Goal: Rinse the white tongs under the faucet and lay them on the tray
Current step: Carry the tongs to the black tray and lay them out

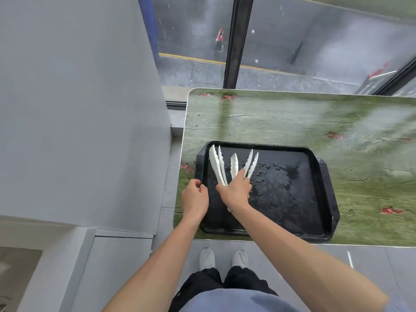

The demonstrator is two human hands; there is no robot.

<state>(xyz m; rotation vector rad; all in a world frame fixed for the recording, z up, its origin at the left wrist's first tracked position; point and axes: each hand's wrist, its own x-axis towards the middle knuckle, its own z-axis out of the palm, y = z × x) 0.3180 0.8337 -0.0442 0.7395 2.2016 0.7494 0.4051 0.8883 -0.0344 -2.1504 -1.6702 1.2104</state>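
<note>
The right hand [236,190], fingers spread, rested on white serrated plastic tongs [234,168] in the wet black tray [324,199]; the left hand [194,199] curled empty beside its rim. Laying-down appeared underway; release likely followed.

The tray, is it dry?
No, the black tray has water drops all over its bottom beside the white tongs.
</note>
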